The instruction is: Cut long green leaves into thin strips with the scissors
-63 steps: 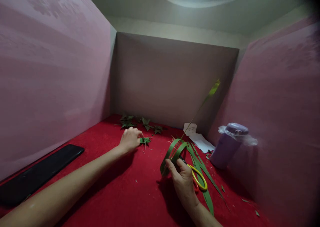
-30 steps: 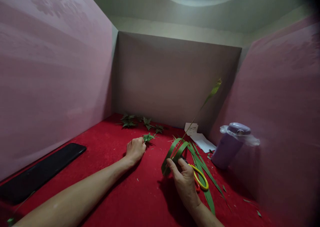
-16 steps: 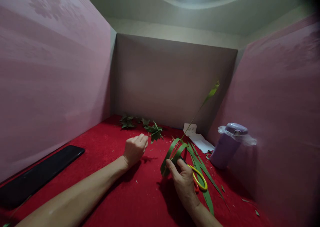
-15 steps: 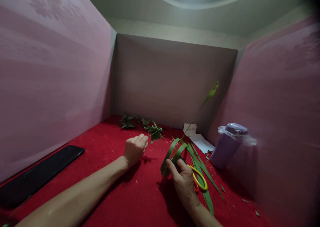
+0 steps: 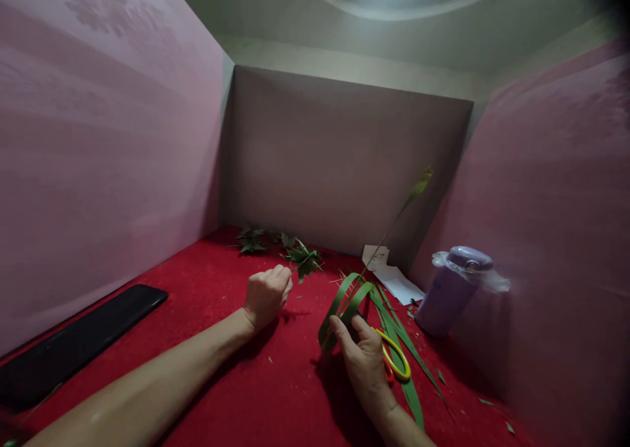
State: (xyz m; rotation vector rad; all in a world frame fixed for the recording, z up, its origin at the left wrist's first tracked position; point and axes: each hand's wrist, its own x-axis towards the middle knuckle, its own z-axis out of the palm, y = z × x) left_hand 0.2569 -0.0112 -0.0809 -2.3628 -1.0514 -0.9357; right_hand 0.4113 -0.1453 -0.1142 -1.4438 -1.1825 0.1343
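My right hand pinches a long green leaf blade bent into loops between thumb and fingers. From the loops a thin stalk rises to the upper right, ending in a small yellow-green leaf tip. My left hand is closed in a fist above the red cloth, apart from the loops; whatever its curled fingers may hold is hidden. Scissors with a yellow and red handle lie just right of my right hand, among long green leaf strips. The scissors' blades are mostly covered.
Clusters of dark green lobed leaves lie at the back of the red cloth. White paper and a purple bottle with clear plastic around its top stand back right. A long black object lies left. Pink walls flank the space.
The view has shifted slightly. The stalk's tip sways a little and looks blurred. Both hands keep nearly the same pose, the right one still holding the looped leaf blade.
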